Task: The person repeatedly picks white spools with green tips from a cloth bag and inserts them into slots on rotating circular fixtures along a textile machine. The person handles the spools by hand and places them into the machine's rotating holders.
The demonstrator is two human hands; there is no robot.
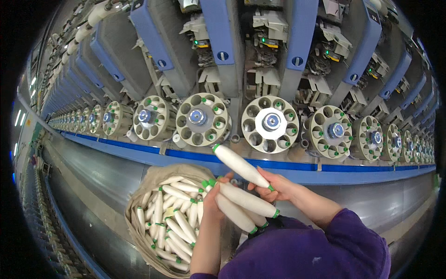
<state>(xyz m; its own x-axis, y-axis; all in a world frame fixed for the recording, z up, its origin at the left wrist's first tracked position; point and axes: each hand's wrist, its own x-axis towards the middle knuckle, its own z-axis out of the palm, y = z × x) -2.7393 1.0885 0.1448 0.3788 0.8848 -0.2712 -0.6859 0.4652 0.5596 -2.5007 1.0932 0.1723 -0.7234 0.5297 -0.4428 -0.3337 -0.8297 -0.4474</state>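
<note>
My right hand point(278, 185) is closed on one white yarn bobbin point(240, 165), gripping it by its green-tipped lower end. That bobbin slants up and left, its other green tip just below the round magazines. Several more white yarn bobbins point(248, 200) lie bunched in my left hand point(214, 201), whose fingers wrap round them near their upper green ends. Their lower ends reach toward my purple sleeve and chest. Below and left of my left hand stands a cloth sack point(134, 216) heaped with loose yarn bobbins point(176, 228).
Ahead runs a long winding machine with blue and grey panels point(218, 32). Along its front sit round magazines; the one straight ahead point(248, 111) and its left neighbour point(184, 113) hold bobbins in some pockets. A blue rail point(288, 166) runs beneath them. Metal floor plates point(107, 162) surround the sack.
</note>
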